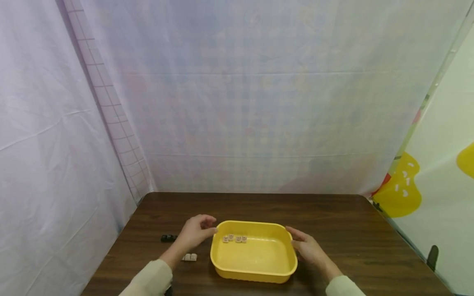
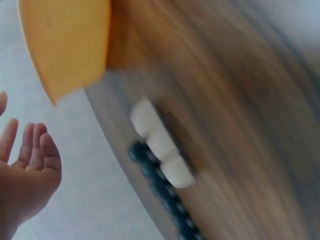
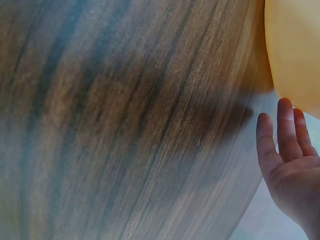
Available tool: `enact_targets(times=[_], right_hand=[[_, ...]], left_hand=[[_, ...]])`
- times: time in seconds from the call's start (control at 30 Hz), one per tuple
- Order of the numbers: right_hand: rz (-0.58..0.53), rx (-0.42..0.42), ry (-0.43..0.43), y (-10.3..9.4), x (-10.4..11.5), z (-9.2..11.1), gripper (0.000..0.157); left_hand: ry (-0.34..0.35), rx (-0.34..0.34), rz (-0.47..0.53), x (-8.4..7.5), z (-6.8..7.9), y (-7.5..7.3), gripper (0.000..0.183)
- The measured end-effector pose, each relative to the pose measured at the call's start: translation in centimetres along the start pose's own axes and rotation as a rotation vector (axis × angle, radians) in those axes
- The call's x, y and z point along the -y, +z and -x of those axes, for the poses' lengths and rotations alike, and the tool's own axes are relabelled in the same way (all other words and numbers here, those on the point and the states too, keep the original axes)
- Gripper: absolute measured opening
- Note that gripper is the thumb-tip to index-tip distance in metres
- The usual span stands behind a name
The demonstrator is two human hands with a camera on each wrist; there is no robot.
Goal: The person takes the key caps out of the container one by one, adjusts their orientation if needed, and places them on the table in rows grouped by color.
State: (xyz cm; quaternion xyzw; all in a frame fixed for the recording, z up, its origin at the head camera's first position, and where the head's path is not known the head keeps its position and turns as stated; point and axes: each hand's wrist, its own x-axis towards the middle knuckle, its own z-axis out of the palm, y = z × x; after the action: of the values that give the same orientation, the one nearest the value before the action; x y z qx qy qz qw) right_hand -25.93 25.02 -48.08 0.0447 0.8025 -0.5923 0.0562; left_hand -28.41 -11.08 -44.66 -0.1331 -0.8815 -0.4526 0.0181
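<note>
A pale cloth [image 1: 259, 102] hangs beyond both hands. The brown table [image 1: 355, 238] lies beneath them. The yellow tub [image 1: 255, 257] stands upright on it, between the two hands. The left hand [image 1: 196, 232] is at the tub's left side, its thumb parted from loosely bent fingers. The right hand [image 1: 308, 248] is at the tub's right side, its fingers extended and slightly spread, tips at the outer wall. Contact of either hand with the tub cannot be settled with confidence from these angles. A row of black pieces [image 1: 168, 238] lies to the left of the left hand, partly behind the wrist. Three white blocks [image 2: 161, 146] lie in line on the near side of the left hand. Four small cubes [image 1: 238, 239] sit inside the tub, just right of the left hand.
</note>
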Motion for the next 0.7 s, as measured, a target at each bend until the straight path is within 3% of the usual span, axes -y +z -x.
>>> enact_targets(times=[0.33, 0.47, 0.7], right_hand=[[-0.012, 0.007, -0.019, -0.1, -0.1, -0.1, 0.048], [-0.021, 0.012, -0.020, -0.1, -0.1, -0.1, 0.048], [-0.026, 0.004, -0.004, 0.1, 0.0, 0.0, 0.049]], left_hand=[[0.065, 0.108, 0.031, -3.3, -1.3, 4.3, 0.039], [0.094, 0.133, 0.035, -3.7, -1.7, 6.0, 0.040], [0.115, 0.128, -0.046, -3.5, -2.3, 8.3, 0.037]])
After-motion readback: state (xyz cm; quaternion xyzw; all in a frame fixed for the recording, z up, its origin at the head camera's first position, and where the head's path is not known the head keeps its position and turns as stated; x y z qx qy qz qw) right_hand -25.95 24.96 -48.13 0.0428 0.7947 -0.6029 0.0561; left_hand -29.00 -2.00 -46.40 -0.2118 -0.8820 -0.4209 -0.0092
